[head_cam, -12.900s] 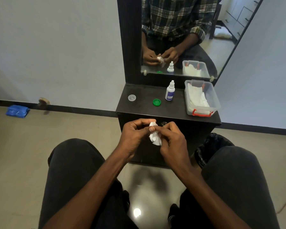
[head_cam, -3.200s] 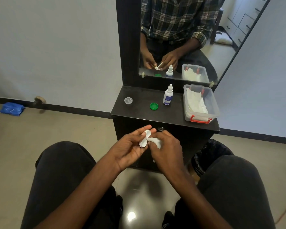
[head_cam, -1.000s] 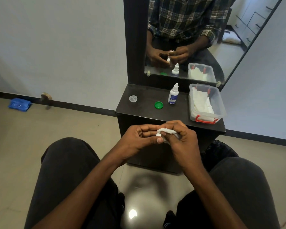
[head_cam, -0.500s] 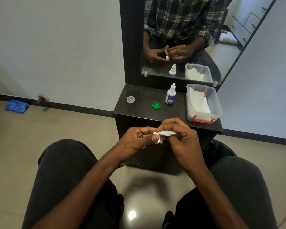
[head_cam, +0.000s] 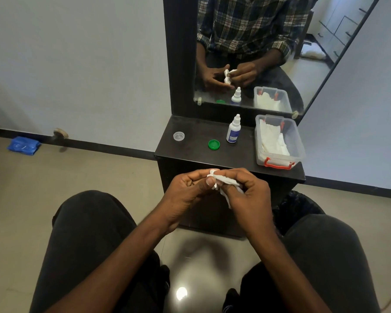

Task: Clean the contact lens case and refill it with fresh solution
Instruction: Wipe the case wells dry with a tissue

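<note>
Left hand (head_cam: 187, 190) fingers curled, pinching white lens case (head_cam: 212, 175); right hand (head_cam: 246, 188) fingers curled round tissue (head_cam: 226, 181), pressed against case, above lap. Beyond, on dark cabinet top (head_cam: 235, 152): green cap (head_cam: 214, 144), clear cap (head_cam: 178, 136), upright solution bottle (head_cam: 233, 130), tissue box (head_cam: 278, 141) at right

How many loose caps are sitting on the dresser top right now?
2. A clear cap lies near the left edge of the dresser top; a green cap lies just left of the solution bottle. None seem hidden.
</note>
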